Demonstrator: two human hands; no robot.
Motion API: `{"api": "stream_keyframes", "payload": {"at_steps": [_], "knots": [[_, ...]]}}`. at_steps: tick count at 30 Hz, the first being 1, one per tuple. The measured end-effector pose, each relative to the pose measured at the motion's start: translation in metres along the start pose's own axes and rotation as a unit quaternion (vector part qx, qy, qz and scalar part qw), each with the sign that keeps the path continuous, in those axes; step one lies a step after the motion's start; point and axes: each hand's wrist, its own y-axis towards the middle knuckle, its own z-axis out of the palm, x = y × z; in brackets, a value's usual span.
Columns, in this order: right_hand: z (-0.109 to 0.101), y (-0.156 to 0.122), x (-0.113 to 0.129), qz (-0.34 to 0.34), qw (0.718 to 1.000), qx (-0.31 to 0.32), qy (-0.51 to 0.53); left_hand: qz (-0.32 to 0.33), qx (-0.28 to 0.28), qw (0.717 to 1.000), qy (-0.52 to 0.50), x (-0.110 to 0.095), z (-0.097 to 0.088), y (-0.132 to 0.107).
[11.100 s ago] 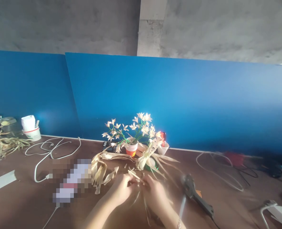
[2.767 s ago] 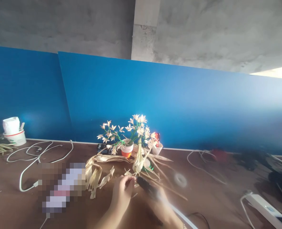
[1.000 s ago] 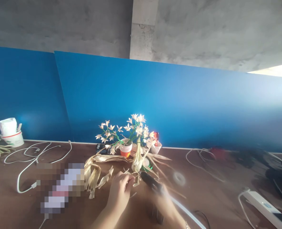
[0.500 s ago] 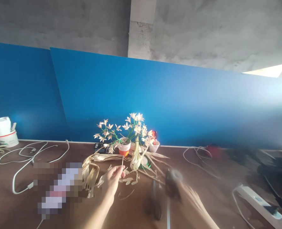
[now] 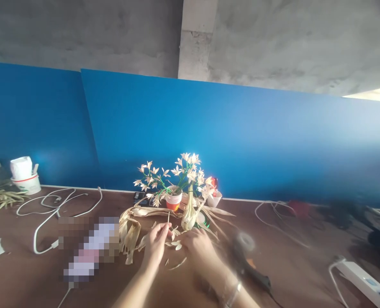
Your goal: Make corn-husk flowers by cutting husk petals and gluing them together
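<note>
- Where the right hand [image 5: 197,244] gripped the glue gun [image 5: 249,262] a second ago, it has now let go; the gun lies on the table [image 5: 292,273] just to its right
- That hand has come back to the middle, fingers curled over the loose husk petals [image 5: 176,244]; blur hides whether it grips any
- left hand [image 5: 156,244] still pinches the thin stalk [image 5: 168,219] upright between thumb and fingertips, in front of the cup of husk flowers [image 5: 173,200]
- dried husks [image 5: 130,233] lie unmoved beside the left hand
</note>
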Motion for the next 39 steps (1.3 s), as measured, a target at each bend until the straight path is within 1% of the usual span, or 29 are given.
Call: {"api": "stream_keyframes", "payload": {"at_steps": [2,4,8,14,19,23,28,32,36,39], "knots": [[0.014,0.021,0.008,-0.023,1.000,0.015,0.003,0.001,-0.006,1.000,0.014,0.000,0.000,-0.001],[0.025,0.032,0.010,-0.025,0.999,0.020,0.005,0.000,-0.007,1.000,0.019,0.000,0.001,-0.002],[0.034,0.036,0.006,-0.005,1.000,0.016,0.018,0.005,-0.009,1.000,0.024,0.003,0.001,-0.002],[0.033,0.030,0.004,0.045,0.997,-0.009,0.063,0.023,-0.013,0.999,0.036,0.010,0.002,0.000],[0.025,0.025,-0.006,0.088,0.989,-0.038,0.114,0.027,-0.015,0.999,0.022,0.014,0.004,0.000],[0.022,0.023,-0.013,0.116,0.984,-0.030,0.129,0.023,-0.011,0.999,0.024,0.014,0.005,-0.001],[0.030,0.025,-0.009,0.109,0.984,0.001,0.139,0.017,-0.009,0.999,0.028,0.013,0.005,-0.001],[0.033,0.024,-0.007,0.104,0.983,0.011,0.151,0.012,-0.009,0.999,0.032,0.011,0.004,-0.002],[0.029,0.023,-0.007,0.107,0.977,0.003,0.186,0.008,-0.006,0.999,0.045,0.009,0.004,-0.003],[0.024,0.025,-0.010,0.100,0.964,-0.021,0.245,0.010,-0.002,0.999,0.040,0.007,0.004,-0.003]]}}
